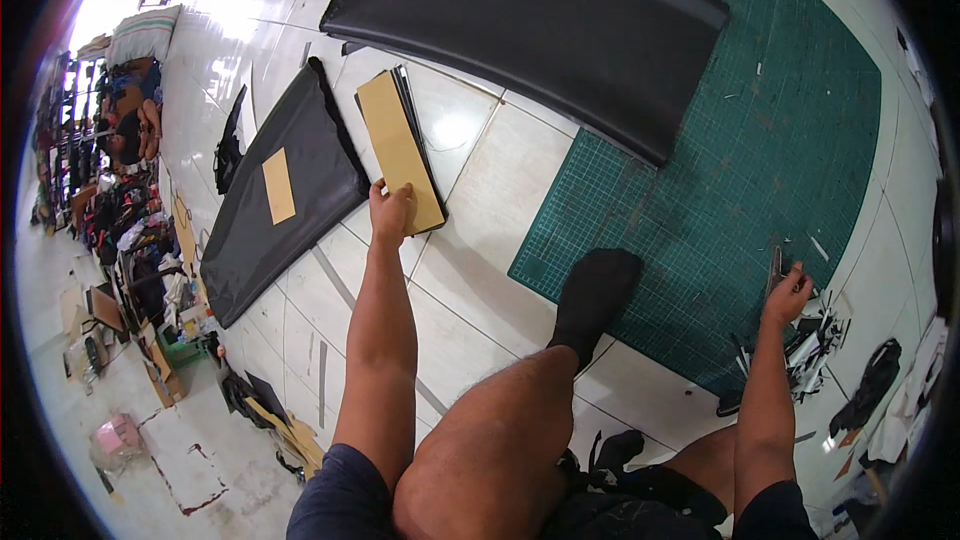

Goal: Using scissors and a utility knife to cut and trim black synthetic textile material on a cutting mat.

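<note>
My left hand [392,210] grips the near end of a long tan cardboard piece [385,130]. Under that piece lies a stack of black strips [418,135], its edges showing along the right side. At the right edge of the green cutting mat [640,225], my right hand [789,296] is closed around a slim dark metallic tool [775,263]. Its exact kind is too small to tell. Beside my right wrist lies a heap of black and white offcuts [815,350].
A large folded sheet of black material [530,30] lies across the mat's far left part. Another black sheet [290,200] at left carries a small tan card [279,186]. My socked foot [598,290] rests on the mat. Clutter [130,220] lines the far left.
</note>
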### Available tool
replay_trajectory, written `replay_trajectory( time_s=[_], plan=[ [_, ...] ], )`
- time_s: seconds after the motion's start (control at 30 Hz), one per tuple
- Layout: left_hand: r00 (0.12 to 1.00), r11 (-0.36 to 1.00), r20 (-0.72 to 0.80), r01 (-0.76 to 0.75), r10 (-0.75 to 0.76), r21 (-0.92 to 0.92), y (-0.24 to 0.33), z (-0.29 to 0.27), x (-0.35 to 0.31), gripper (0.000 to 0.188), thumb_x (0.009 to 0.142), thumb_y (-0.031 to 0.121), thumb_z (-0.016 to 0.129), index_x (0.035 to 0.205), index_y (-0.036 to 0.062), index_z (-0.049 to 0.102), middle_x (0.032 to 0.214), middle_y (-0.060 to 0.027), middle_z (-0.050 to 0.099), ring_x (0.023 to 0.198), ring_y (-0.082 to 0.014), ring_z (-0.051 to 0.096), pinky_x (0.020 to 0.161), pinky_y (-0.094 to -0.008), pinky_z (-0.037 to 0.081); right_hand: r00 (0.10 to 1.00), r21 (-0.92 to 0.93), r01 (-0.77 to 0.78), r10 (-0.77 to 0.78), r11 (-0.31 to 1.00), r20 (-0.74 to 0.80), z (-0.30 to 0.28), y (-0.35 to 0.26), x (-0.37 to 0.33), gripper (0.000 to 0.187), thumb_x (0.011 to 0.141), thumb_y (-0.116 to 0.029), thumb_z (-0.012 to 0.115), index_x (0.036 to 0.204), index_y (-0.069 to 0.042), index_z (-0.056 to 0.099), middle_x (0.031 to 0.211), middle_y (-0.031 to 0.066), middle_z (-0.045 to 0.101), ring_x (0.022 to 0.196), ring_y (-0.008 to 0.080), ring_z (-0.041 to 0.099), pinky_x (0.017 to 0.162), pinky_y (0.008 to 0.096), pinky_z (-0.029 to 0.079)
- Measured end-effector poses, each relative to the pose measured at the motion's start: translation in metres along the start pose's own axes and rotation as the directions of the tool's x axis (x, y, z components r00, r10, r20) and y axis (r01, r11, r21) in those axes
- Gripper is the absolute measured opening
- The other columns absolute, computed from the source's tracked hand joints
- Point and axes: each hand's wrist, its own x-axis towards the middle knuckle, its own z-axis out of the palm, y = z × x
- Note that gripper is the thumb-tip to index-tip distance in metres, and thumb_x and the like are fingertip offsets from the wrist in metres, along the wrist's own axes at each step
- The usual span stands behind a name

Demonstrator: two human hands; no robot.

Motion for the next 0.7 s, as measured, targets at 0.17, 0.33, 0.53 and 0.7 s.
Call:
replay_trajectory(
  time_s=[0.17, 0.33, 0.53, 0.7],
  plan=[
    [0.993, 0.981, -0.079, -0.068, 0.083, 0.183, -0.002, 0.000, -0.006, 0.051, 0.084, 0.010, 0.071, 0.127, -0.0017, 0.045, 0.101, -0.0137, 0.064, 0.084, -0.0201, 0.064, 0.070, -0.0315, 0.053, 1.000, 0.009, -0.008, 0.008, 1.000, 0.021, -0.001, -0.007, -0.004, 0.053, 0.093, -0.056, 0.053, 0.100, -0.004, 0.058, 0.092, 0.0094, 0.063, 0.083, 0.0249, 0.059, 0.074, 0.0366, 0.045],
    [0.984, 0.972, -0.131, -0.086, 0.116, 0.218, -0.002, 0.005, -0.010, 0.048, 0.082, 0.014, 0.075, 0.121, -0.0016, 0.052, 0.095, -0.0129, 0.066, 0.082, -0.0206, 0.066, 0.069, -0.0317, 0.054, 0.998, 0.036, -0.023, 0.020, 0.999, 0.066, -0.005, 0.001, 0.004, 0.054, 0.092, -0.055, 0.054, 0.102, -0.003, 0.058, 0.093, 0.0101, 0.063, 0.084, 0.0247, 0.059, 0.076, 0.0366, 0.045],
    [0.965, 0.924, -0.190, -0.102, 0.182, 0.370, -0.001, -0.012, 0.008, 0.049, 0.078, 0.014, 0.077, 0.117, -0.0016, 0.052, 0.098, -0.0160, 0.067, 0.084, -0.0259, 0.068, 0.074, -0.0357, 0.055, 0.998, 0.048, 0.008, -0.011, 0.999, 0.057, 0.001, 0.001, -0.001, 0.052, 0.092, -0.054, 0.055, 0.100, -0.003, 0.058, 0.095, 0.0112, 0.064, 0.086, 0.0259, 0.059, 0.078, 0.0378, 0.045],
    [0.965, 0.932, -0.191, -0.106, 0.180, 0.347, 0.003, -0.006, 0.005, 0.047, 0.079, 0.014, 0.077, 0.115, -0.0019, 0.050, 0.099, -0.0146, 0.065, 0.086, -0.0229, 0.065, 0.075, -0.0340, 0.054, 0.999, 0.061, 0.035, -0.036, 0.998, 0.017, -0.002, 0.006, 0.006, 0.052, 0.091, -0.054, 0.056, 0.098, -0.002, 0.059, 0.090, 0.0089, 0.063, 0.082, 0.0244, 0.058, 0.075, 0.0356, 0.044]
  ],
)
